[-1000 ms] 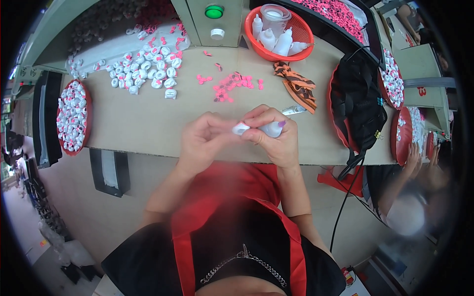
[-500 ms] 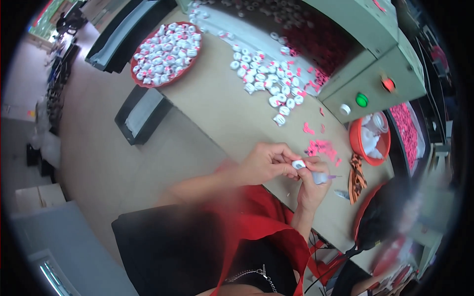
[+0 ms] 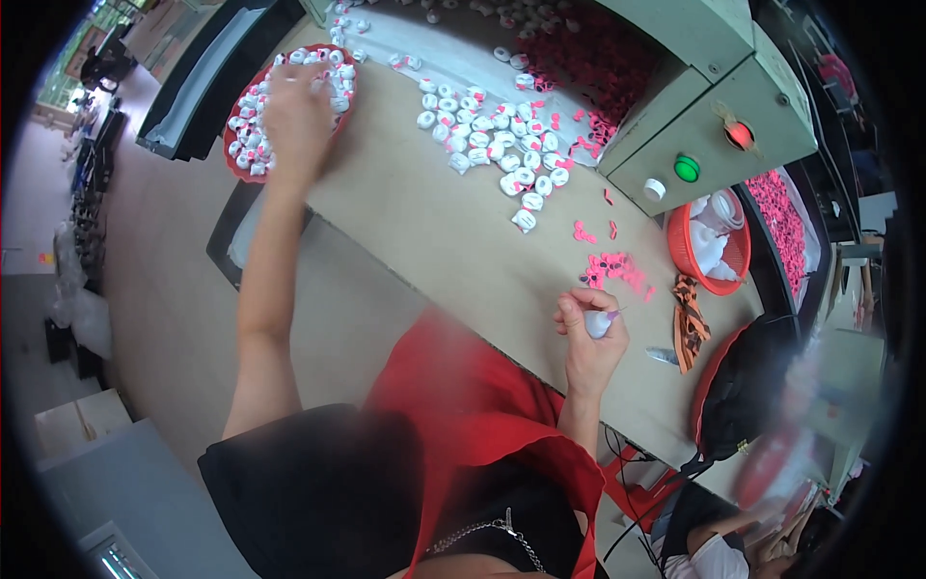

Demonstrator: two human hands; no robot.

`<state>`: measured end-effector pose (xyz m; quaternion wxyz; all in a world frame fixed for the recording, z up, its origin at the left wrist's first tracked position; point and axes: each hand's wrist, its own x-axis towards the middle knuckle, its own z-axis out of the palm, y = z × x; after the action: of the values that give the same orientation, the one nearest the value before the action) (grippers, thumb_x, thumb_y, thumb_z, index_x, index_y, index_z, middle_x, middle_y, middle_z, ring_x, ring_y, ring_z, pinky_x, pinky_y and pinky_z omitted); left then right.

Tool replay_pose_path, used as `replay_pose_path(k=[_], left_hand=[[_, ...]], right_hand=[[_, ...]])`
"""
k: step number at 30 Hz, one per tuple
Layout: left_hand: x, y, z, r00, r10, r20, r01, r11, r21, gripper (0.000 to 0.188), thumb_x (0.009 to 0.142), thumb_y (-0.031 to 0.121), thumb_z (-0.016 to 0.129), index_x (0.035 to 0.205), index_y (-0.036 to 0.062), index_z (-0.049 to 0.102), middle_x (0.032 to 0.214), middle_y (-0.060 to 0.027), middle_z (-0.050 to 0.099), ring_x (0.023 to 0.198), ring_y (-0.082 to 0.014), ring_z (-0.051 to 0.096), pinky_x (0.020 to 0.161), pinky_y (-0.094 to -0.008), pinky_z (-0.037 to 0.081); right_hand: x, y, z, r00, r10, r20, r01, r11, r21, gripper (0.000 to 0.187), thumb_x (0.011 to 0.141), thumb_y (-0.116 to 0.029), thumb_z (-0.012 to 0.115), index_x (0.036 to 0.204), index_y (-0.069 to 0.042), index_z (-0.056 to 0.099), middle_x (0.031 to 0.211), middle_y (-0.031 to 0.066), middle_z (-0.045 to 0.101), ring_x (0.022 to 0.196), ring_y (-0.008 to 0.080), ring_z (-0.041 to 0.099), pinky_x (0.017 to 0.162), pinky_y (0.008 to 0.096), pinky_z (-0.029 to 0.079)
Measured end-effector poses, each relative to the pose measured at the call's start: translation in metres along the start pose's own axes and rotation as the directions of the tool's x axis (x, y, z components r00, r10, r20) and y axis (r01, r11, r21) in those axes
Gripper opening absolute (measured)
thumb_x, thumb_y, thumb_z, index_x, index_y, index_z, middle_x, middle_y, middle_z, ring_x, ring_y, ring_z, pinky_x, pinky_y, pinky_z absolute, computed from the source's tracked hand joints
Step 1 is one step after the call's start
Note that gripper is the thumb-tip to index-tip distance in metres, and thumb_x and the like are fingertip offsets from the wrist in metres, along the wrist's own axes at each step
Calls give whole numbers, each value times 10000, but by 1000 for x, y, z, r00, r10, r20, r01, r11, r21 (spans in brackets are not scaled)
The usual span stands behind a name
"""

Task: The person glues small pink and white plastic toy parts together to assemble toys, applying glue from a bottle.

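Note:
My left arm reaches out to the far left, and my left hand [image 3: 297, 111] is over a red basket [image 3: 231, 159] heaped with small white and pink pieces [image 3: 253, 143]. Its fingers are blurred among the pieces, so whether they grip one cannot be told. Above the table's near edge, my right hand [image 3: 593, 349] is closed around a small translucent squeeze bottle [image 3: 597, 323] with a thin purple needle tip. Just beyond that hand lies a little pile of pink pieces [image 3: 608, 268]. Farther off, many white ring-shaped pieces [image 3: 502, 145] with pink parts spread across the table.
A pale green machine housing [image 3: 714, 135] with a green button stands at the back right. Beside it are an orange basket [image 3: 712, 270] holding white material and a jar, an orange-black striped cloth [image 3: 689, 323] and a blade [image 3: 663, 355]. A black tray [image 3: 201, 87] is at the far left.
My left hand has left the white ring-shaped piece held between both hands and swung to the red basket; that piece no longer shows at my right hand. My right hand still holds the bottle.

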<state>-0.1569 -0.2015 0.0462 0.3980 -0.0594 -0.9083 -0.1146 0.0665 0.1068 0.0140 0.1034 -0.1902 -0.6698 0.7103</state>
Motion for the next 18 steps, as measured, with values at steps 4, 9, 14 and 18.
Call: replay_pose_path(k=[4,9,14,18], left_hand=[[-61,89,30,903,44,428,73,964,-255,169,750,94,631,918,79,625,801,-119,575,650,-242,587,598,-370,460],[-68,89,48,933,-86,349,190,942,-277,171,732,90,630,898,52,619,782,-130,589,671,-264,600,634,-371,469],[-67,86,51,888,-145,436,320,876,-360,210,711,101,647,913,47,636,812,-140,605,695,-263,609,660,-363,478],[-63,94,46,861,-155,485,318,907,-275,305,711,91,662,1008,40,620,900,-149,615,729,-229,624,669,-336,483]], right_hand=[[-10,7,-10,994,-94,56,96,995,-41,149,770,-20,665,886,0,574,771,54,605,650,95,566,565,203,456],[-20,3,-38,996,-84,28,86,993,-76,167,781,-15,644,925,-1,561,793,61,598,630,98,566,530,201,460],[-22,-2,-47,993,-115,-13,115,993,-31,326,779,37,591,1067,-26,451,887,47,535,716,88,523,630,215,440],[-25,-4,-58,992,-123,39,124,992,-15,354,798,59,544,1112,-20,399,855,42,479,795,117,554,628,235,480]])
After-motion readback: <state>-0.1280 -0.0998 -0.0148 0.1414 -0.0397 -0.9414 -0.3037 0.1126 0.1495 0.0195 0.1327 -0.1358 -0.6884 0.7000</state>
